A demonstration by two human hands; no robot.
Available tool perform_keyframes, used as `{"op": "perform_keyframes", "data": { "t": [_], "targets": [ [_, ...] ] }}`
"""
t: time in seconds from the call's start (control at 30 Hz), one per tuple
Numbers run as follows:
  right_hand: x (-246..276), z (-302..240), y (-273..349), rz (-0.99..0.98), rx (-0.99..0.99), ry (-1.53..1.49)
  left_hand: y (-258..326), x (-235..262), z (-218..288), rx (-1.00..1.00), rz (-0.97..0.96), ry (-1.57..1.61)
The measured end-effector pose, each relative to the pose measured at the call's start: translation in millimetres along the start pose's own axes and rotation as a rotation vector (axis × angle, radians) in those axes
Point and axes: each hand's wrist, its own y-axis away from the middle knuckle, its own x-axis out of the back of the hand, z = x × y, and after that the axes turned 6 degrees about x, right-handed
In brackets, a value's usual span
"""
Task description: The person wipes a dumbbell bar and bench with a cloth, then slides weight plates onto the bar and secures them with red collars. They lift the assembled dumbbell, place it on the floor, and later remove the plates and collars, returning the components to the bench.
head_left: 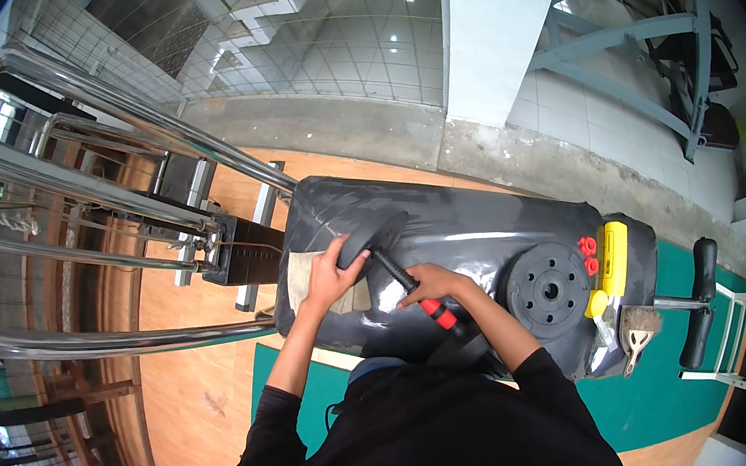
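Over the black bench (487,212), the left hand (330,276) holds a round black weight (357,244) at one end of a bar (394,270). The right hand (434,283) holds the bar near its red part (439,314).

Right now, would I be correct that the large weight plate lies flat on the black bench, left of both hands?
Only the side is wrong: the head view shows the large weight plate to the right of the left hand and right hand.
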Motion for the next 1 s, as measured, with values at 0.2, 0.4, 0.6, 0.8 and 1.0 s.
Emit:
{"op": "perform_keyframes", "data": {
  "t": [0.2,0.4,0.6,0.8,1.0],
  "targets": [
    [18,-20,81,0.409,-0.301,0.208,36,-27,23,-0.067,-0.174,-0.015],
    [-13,-29,192,0.898,-0.369,-0.017,49,-42,42,0.040,-0.195,0.082],
    [-35,8,236,0.957,-0.479,0.353,46,-38,27,-0.074,-0.185,-0.003],
    [-43,27,217,0.521,-0.684,0.781,50,-34,29,-0.078,-0.237,-0.044],
    [-38,38,212,0.495,-0.656,0.708,48,-38,21,-0.104,-0.203,0.032]
  ]
}}
